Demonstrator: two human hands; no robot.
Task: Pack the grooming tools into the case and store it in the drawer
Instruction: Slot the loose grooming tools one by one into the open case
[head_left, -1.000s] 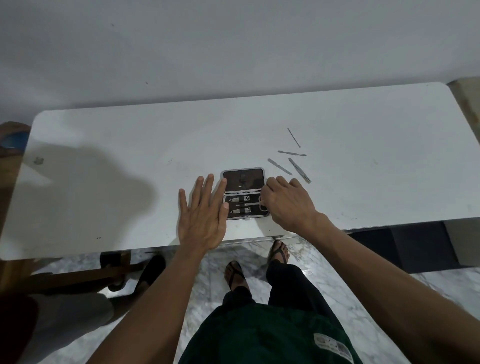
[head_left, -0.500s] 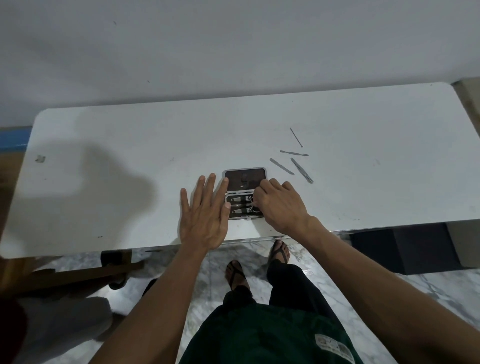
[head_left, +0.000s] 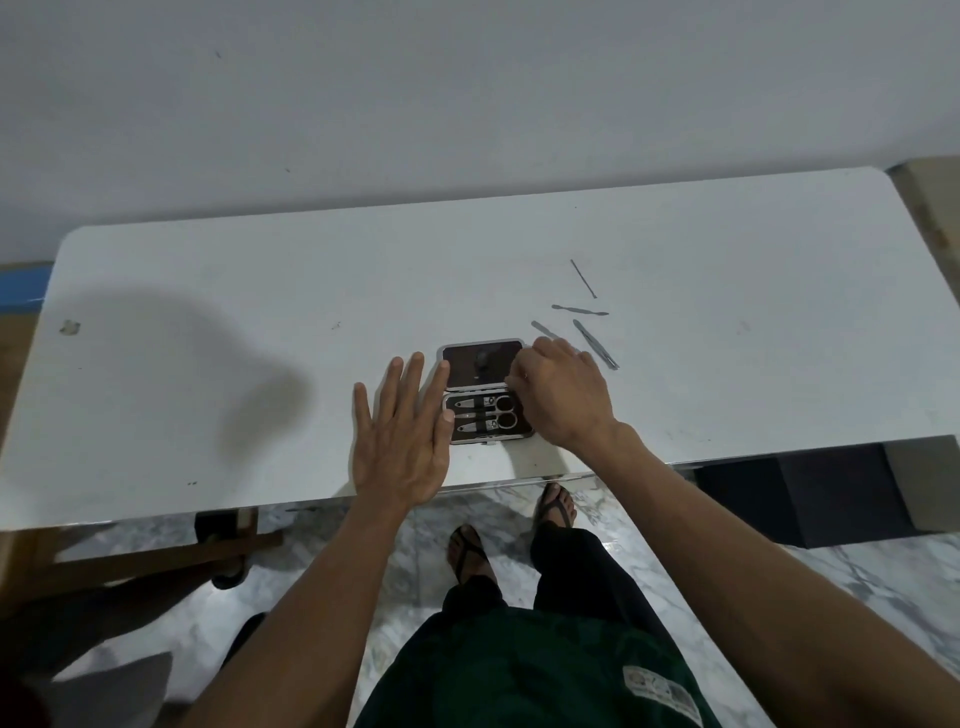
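The small grooming case lies open near the front of the white table, its dark lid flat behind the tray. Scissors and two clippers sit in the tray. My left hand rests flat with straight fingers against the case's left side. Over the case's right side is my right hand, fingers loosely curled, tips at the lid's right edge, with nothing seen in it. Loose tools lie behind and to the right: a thin pick, a pusher, a file half hidden by my knuckles, and tweezers.
The table's front edge runs just below my wrists. A wooden frame stands under the table's left part and a dark box under its right part. My sandalled feet are on the marble floor. No drawer is in view.
My right hand has lifted off the case's tray and moved back and right, uncovering the scissors in it. My left hand has stayed where it was.
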